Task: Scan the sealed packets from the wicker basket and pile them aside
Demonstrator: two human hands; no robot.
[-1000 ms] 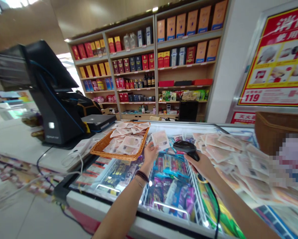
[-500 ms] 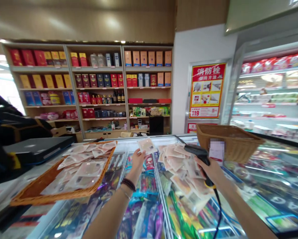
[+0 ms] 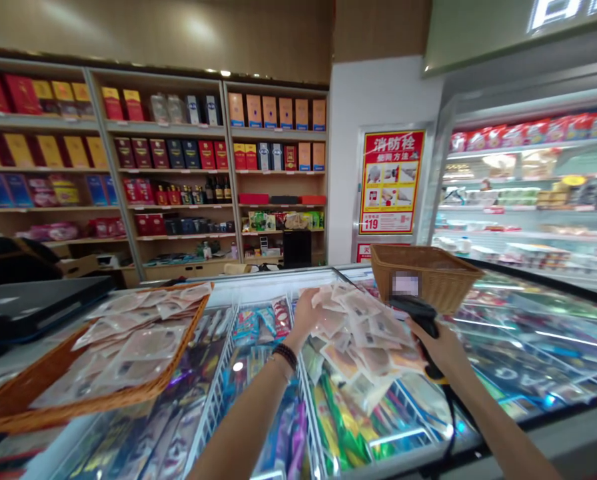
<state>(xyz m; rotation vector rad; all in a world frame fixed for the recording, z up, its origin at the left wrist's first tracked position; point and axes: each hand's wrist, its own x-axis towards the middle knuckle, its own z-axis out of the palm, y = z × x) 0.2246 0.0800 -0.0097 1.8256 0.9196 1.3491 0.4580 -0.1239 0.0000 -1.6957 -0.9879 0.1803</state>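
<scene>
My left hand, with a beaded bracelet at the wrist, is at the upper left edge of a loose pile of flat clear packets. Its fingers are closed on a packet there and partly hidden, so I cannot tell whether that packet rests on the pile. To the right of the pile, my right hand is wrapped round the handle of a black barcode scanner. The scanner's head points left over the pile, and its cord hangs below.
On the left an orange wicker tray holds more flat packets. A brown wicker basket stands behind the scanner. Under the pile is a glass-topped freezer with wire baskets of colourful wrapped goods. Stocked shelves line the back wall.
My left hand has moved right with a packet, from above the freezer's middle to the pile. The view has turned right, and the scanner stays in my right hand.
</scene>
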